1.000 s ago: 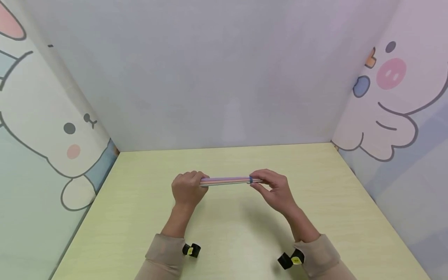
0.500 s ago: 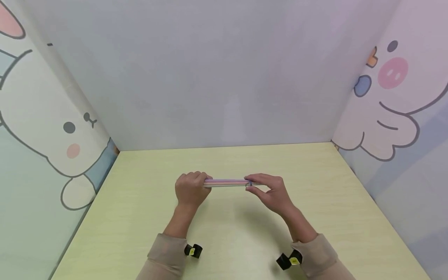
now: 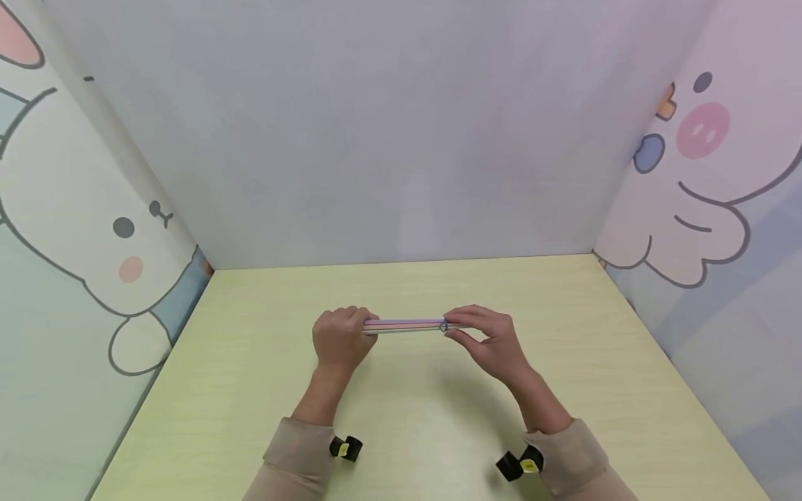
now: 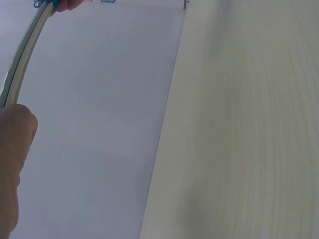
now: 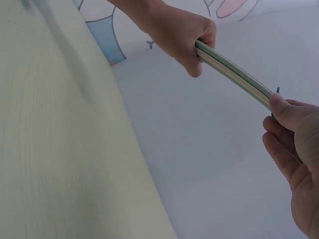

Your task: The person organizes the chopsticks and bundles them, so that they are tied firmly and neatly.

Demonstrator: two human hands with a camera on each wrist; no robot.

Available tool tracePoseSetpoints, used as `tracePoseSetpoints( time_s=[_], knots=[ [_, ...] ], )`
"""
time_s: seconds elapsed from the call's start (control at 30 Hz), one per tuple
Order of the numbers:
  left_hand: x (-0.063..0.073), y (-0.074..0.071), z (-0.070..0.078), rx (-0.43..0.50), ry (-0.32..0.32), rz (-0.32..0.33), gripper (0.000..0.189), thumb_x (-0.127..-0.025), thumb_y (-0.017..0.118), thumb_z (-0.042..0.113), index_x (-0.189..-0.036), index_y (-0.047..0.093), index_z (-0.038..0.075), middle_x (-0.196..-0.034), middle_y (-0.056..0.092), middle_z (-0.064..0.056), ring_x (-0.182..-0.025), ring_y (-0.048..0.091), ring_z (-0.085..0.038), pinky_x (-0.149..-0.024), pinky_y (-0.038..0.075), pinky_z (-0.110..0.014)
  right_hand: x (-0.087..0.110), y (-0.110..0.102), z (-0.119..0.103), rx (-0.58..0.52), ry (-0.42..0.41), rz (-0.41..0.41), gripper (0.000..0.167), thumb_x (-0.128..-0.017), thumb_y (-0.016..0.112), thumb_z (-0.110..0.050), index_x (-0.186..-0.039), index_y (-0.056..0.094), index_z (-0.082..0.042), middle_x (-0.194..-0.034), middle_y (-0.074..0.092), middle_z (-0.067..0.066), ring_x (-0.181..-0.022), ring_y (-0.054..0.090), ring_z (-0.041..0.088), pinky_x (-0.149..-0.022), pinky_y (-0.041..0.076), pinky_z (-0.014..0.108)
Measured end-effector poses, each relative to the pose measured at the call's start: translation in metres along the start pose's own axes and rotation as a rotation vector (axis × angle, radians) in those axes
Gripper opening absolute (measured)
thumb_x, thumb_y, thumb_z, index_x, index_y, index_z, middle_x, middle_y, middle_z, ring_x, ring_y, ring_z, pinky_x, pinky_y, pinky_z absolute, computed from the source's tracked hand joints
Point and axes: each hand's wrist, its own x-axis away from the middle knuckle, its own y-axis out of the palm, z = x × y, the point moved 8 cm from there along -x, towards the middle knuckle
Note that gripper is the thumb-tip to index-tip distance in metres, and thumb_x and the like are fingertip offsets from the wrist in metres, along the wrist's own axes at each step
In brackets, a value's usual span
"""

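Note:
In the head view, my left hand (image 3: 341, 337) grips one end of a bundle of thin pastel sticks (image 3: 404, 325), purple, pink and pale green among them, held level above the table. Around the bundle near its right end is a thin blue band (image 3: 443, 325), apparently a rubber band. Thumb and fingers of my right hand (image 3: 491, 341) pinch the bundle's right end at the band. From the right wrist view, a small blue tip (image 5: 277, 90) pokes up beside the right thumb. Blue loops of the band (image 4: 47, 3) show at the top of the left wrist view.
A pale wood-look table (image 3: 401, 396) lies beneath both hands. Behind it rises a plain grey wall (image 3: 401, 139). Side panels with cartoon animals stand left (image 3: 94, 229) and right (image 3: 695, 174). Black wrist cameras sit at both sleeve cuffs.
My left hand has shifted slightly right with the bundle. The right hand moved left, then slightly back right and up. The blue band looks looser, with an open loop showing.

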Motion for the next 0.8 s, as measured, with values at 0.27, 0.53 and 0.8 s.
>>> tracePoseSetpoints(
  time_s=[0.27,0.53,0.8],
  knots=[
    [-0.004,-0.001,0.008,0.015,0.021,0.025,0.011,-0.065,0.079,0.008,-0.062,0.070,0.013,-0.051,0.060,0.002,-0.037,0.041,-0.013,-0.039,0.033,-0.029,-0.001,0.006,-0.006,0.010,-0.056,-0.021,0.044,-0.065,0.084,0.014,-0.107,0.075,0.005,-0.101,0.076,0.016,-0.088,0.074,0.028,-0.085,0.054,0.022],
    [-0.005,0.000,0.005,-0.001,0.008,0.013,0.013,-0.066,0.079,0.007,-0.060,0.068,0.011,-0.048,0.055,0.001,-0.038,0.032,-0.012,-0.038,0.029,-0.030,0.003,-0.006,0.003,0.024,-0.001,0.007,0.047,-0.066,0.085,0.011,-0.111,0.075,0.000,-0.103,0.074,0.014,-0.089,0.073,0.021,-0.084,0.053,0.019],
    [-0.007,-0.003,0.009,0.011,0.021,0.034,0.014,-0.064,0.080,0.009,-0.060,0.068,0.012,-0.049,0.056,0.002,-0.038,0.036,-0.013,-0.039,0.031,-0.030,0.000,-0.002,-0.002,-0.013,-0.047,-0.001,0.041,-0.068,0.081,0.016,-0.106,0.076,0.002,-0.098,0.076,0.013,-0.086,0.074,0.022,-0.083,0.054,0.021]
  ],
)
